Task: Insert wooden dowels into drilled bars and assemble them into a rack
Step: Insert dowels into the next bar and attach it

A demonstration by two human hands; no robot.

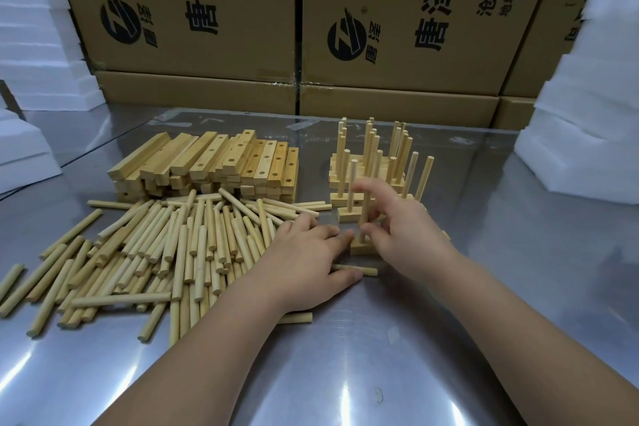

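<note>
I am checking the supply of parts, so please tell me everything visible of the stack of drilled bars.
The stack of drilled bars is pale wood: square-edged sticks laid side by side in several layers. Round holes show on many top faces. It lies on the metal table, behind the loose dowels, some reaching its front. Neither the left hand nor the right hand touches it.

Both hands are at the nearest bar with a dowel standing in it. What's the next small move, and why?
Probably press the upright dowel down until it seats in the bar: the right hand, blurred, is at that dowel, and the left hand steadies the bar's end with straight fingers.
</note>
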